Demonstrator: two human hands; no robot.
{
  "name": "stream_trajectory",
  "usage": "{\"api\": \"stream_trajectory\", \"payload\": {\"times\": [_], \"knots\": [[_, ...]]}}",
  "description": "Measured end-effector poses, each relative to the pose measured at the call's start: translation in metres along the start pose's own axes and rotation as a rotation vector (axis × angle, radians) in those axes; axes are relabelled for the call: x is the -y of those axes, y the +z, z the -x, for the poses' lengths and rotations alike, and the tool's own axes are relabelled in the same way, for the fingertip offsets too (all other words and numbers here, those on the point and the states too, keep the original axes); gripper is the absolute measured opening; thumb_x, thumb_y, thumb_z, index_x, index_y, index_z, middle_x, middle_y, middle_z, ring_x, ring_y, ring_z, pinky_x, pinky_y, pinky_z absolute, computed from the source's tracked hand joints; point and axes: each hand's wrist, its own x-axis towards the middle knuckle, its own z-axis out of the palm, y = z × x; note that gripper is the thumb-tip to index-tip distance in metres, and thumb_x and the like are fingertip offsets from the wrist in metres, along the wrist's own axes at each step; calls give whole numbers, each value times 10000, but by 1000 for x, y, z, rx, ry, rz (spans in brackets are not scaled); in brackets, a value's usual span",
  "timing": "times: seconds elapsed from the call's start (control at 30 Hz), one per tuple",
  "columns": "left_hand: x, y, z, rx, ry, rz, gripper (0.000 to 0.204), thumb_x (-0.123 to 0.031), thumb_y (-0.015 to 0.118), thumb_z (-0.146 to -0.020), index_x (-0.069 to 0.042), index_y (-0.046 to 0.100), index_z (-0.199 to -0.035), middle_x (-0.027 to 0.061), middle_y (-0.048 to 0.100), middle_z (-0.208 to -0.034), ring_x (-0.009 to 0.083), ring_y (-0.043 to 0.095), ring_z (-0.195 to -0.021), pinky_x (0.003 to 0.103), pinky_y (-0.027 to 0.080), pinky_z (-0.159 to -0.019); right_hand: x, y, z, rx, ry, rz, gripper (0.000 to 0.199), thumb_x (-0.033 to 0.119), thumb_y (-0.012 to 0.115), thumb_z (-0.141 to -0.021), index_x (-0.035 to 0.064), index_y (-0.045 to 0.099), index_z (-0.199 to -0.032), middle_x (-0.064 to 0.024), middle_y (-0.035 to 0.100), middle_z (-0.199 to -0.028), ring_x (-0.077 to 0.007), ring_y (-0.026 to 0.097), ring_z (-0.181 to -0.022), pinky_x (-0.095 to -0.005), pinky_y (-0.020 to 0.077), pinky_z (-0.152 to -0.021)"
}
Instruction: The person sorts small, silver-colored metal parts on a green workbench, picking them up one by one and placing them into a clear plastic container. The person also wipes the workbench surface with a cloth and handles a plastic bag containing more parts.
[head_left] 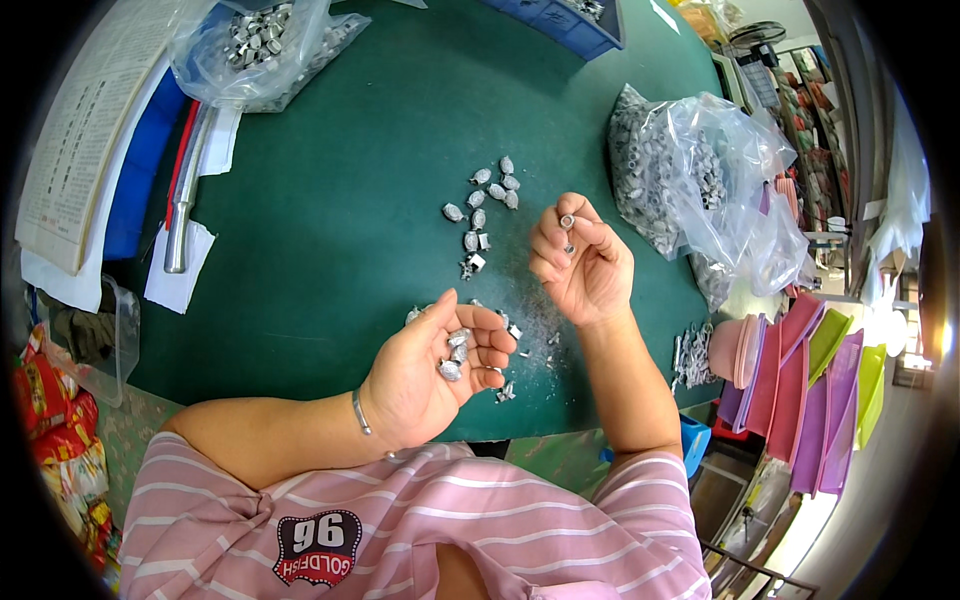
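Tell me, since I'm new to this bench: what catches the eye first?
The two hands at centre: the left hand cups several small silver parts, and the right hand pinches one small ring in its fingers. More parts lie on the green mat, by a clear bag of them at right.

I am looking at a dark green surface [360, 150] scattered with small silver-grey metal pieces [485, 195]. More of the same silver bits are showing through a clear plastic bag [690, 180] on the right and another clear bag [250, 45] at the top left. A shirt [420, 530] striped pink and white is showing a dark red and black patch. A thin silver bracelet [360, 412] is shining on the left wrist. Pink, purple and lime-green trays [810, 390] are standing at the right edge; a blue bin [560, 20] is sitting at the top, and red-and-yellow packets [55, 420] are lying at the left.
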Motion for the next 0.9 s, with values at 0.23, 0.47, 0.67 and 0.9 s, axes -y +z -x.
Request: {"api": "stream_trajectory", "payload": {"times": [0.23,0.47,0.67,0.9], "knots": [[0,-2,0,-6,-9,-10,436,-371,302,-958,-19,560,-958,118,590,-909,205,547,-813,323,453,-725,6,-12,1,-11,-18,21,201,156,381,-885,22,505,-967,-150,542,-775,-167,425,-567,-258,331,-425],[0,-1,2,16,-12,-13,416,-384,348,-949,-19,545,-981,109,577,-924,188,537,-842,316,442,-748,-3,-3,-26,-372,-344,1420,161,114,662,-776,-22,592,-827,-64,571,-734,-156,500,-573,-268,414,-499],[-1,-2,1,15,-9,4,415,-383,352,-948,-16,544,-977,112,577,-922,189,537,-833,318,446,-741,-6,-1,-29,-270,-383,1827,179,44,698,-725,11,599,-871,-10,481,-674,-112,439,-597,-247,377,-525],[1,-1,2,22,-15,7,417,-388,352,-948,-19,546,-971,111,577,-913,190,538,-827,318,448,-736,-1,-1,-11,-163,-46,677,171,33,539,-824,30,493,-989,-33,496,-733,-111,414,-576,-225,321,-478]]}}
